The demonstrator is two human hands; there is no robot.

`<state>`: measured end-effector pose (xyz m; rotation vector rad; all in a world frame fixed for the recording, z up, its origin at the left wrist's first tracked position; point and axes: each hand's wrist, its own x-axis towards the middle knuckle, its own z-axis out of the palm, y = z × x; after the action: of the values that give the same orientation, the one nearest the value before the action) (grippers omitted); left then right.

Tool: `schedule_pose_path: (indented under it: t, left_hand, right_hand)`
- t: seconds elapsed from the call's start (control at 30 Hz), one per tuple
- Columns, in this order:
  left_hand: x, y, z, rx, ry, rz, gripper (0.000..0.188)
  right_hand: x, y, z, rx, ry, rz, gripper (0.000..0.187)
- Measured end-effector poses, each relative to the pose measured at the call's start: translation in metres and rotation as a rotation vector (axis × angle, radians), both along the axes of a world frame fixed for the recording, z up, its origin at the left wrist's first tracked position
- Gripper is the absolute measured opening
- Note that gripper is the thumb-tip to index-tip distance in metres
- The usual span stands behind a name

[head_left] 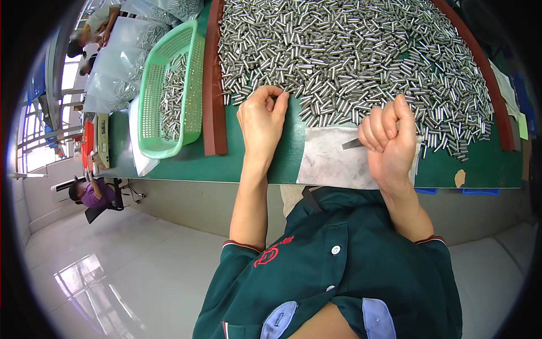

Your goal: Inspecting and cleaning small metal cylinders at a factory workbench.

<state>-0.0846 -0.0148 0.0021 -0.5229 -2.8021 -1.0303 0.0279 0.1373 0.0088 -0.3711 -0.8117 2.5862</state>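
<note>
A wide layer of short, shiny metal pins (350,62) covers the green tabletop in front of me. My left hand (262,113) is at the near left edge of the pins, its thumb and fingers pinched together. Whatever may be between those fingertips is too small to make out. My right hand (389,133) is closed in a fist above a smudged white cloth (327,161). From the little-finger side of that fist sticks the end of a flat grey metal tool (352,144); the fingers hide the rest of it.
Left of the pins stands a green plastic basket (148,113) with more pins inside. Reddish-brown strips, one on the left (214,107), border the pins. Clear bags (116,73) of metal parts lie farther left. Other people, one in purple (96,193), are in the left background.
</note>
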Motion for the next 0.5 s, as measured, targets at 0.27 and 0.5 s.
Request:
schedule_pose_path:
  t: [0.27,0.5]
  left_hand:
    - [0.007,-0.029,0.0,1.395,-1.142,-0.294,0.006]
    - [0.011,-0.027,-0.006,1.249,-1.032,-0.292,0.012]
  right_hand:
    - [-0.001,0.0,0.0,0.001,0.005,0.006,0.044]
    - [-0.001,-0.001,-0.001,0.004,0.004,0.007,0.043]
